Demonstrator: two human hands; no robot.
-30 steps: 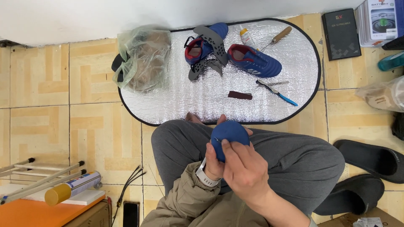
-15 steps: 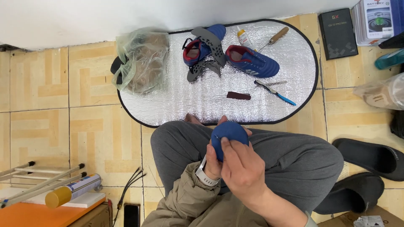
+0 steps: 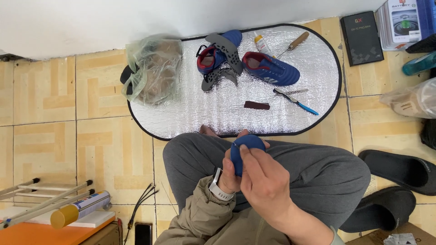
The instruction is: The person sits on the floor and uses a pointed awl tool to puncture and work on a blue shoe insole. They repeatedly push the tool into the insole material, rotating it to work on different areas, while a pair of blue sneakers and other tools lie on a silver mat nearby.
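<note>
My left hand [image 3: 228, 178] grips the blue shoe [image 3: 245, 150] from beneath, mostly hidden behind it over my lap; my right hand [image 3: 265, 186] pinches at its toe, the fingertips hard to make out; the silver mat [image 3: 195, 113] ahead has bare room between the plastic bag [image 3: 152, 70] and the blue shoes [image 3: 247, 61].

Wore grey sweatpants [image 3: 290, 172], soft, creased over knees beyond fingertips. Khaki-olive jacket sleeve [image 3: 204, 218] below fingers, cuff bunched and wrinkled behind wrist. Wristwatch [image 3: 219, 189] on left wrist just behind fingers: white strap, dark case. Left hand [image 3: 229, 174] and right hand [image 3: 265, 188] bare, ungloved. Bare toes [image 3: 208, 131] showed beyond knee.
</note>
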